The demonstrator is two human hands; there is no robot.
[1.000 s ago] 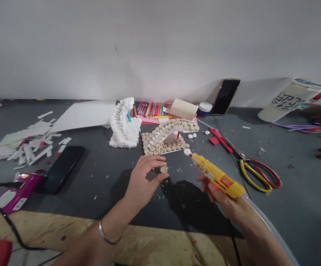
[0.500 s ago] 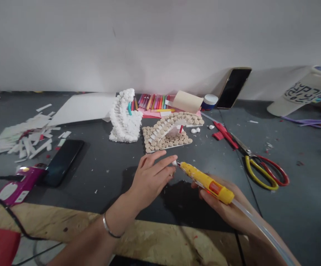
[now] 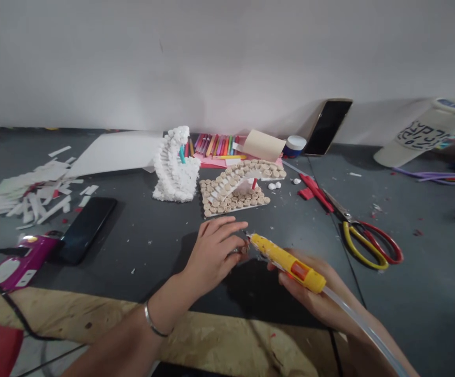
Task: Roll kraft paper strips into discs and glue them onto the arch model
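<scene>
My right hand [image 3: 309, 285] is closed round a yellow hot glue gun [image 3: 286, 261], and a long clear glue stick trails from its rear end. The gun's nozzle points left, close beside the fingertips of my left hand [image 3: 217, 251]. That hand is palm down with index finger stretched out and other fingers curled toward the thumb; whatever they pinch is hidden. Just beyond it lies a small model [image 3: 235, 191] of tan rolled discs, with an arched strip over a flat base and a red post. Left of this model stands a white, bumpy curved piece [image 3: 176, 170].
Scissors [image 3: 358, 230] and red strips [image 3: 315, 192] lie to the right. A phone [image 3: 88, 230] and purple power bank [image 3: 23, 264] are left, near white scraps [image 3: 39, 196]. Behind are markers [image 3: 217, 145], a jar [image 3: 295, 145], a leaning phone [image 3: 329, 127] and a tilted cup [image 3: 419, 133].
The left hand's fingers have turned and curled, and the small white piece seen at its fingertip is now out of sight. The glue gun stays close by; the whole view has shifted slightly.
</scene>
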